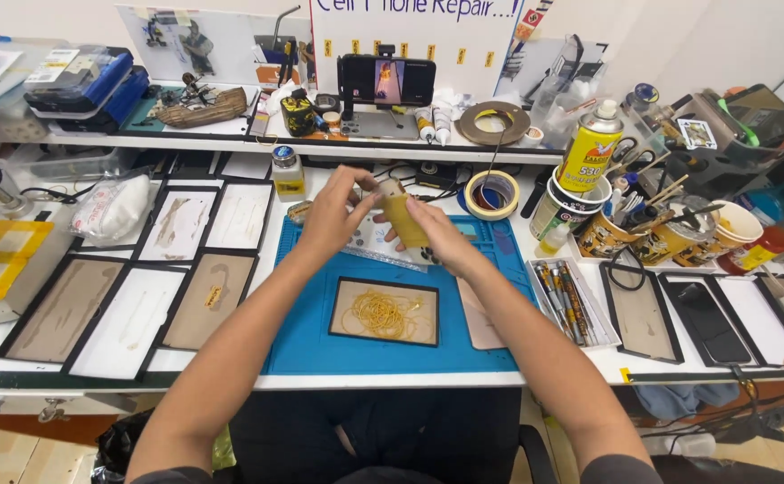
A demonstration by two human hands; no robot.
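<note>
both hands, left hand (336,215) and right hand (438,235), are clamped on one smooth yellow cylinder roll (402,218) above the blue rubber mat (311,336).

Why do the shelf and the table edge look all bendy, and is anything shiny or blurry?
In the head view, the wide lens bows the shelf and table edge; even light leaves soft shadows; the blue mat and black-framed panels show little glare; the left hand and right hand on the yellow bottle look slightly soft.
</note>
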